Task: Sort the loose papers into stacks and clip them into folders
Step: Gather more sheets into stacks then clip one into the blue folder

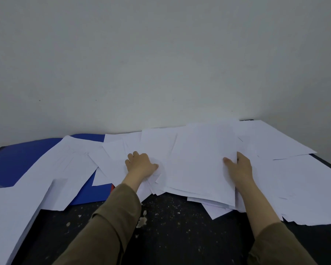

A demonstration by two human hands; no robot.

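The loose papers lie spread over the far half of the dark desk, from about 9 o'clock to 3 o'clock of the view, many sheets overlapping at different angles. A thicker heap sits in the middle, near 12 o'clock from the person's arms. At 9 to 10 o'clock a blue folder lies flat under some of the sheets, and another white stack is at 8 o'clock, near the left edge.

The left hand rests on the sheets at the left side of the middle heap; its fingers are curled down onto the paper, and it seems to gather or pinch some sheets, but I cannot tell for sure if it holds them. The right hand takes the right edge of the top sheets of the heap, the thumb on top and the other fingers hidden behind or under the edge.

The sheets are thin, light and floppy, and I judge they slide easily over each other. It is better to take hold at two opposite edges, with thumbs above and fingers below, and to push the edges together before lifting. A single corner grip could bend or crease a sheet. The desk has pale crumbs or flakes that could get between the papers.
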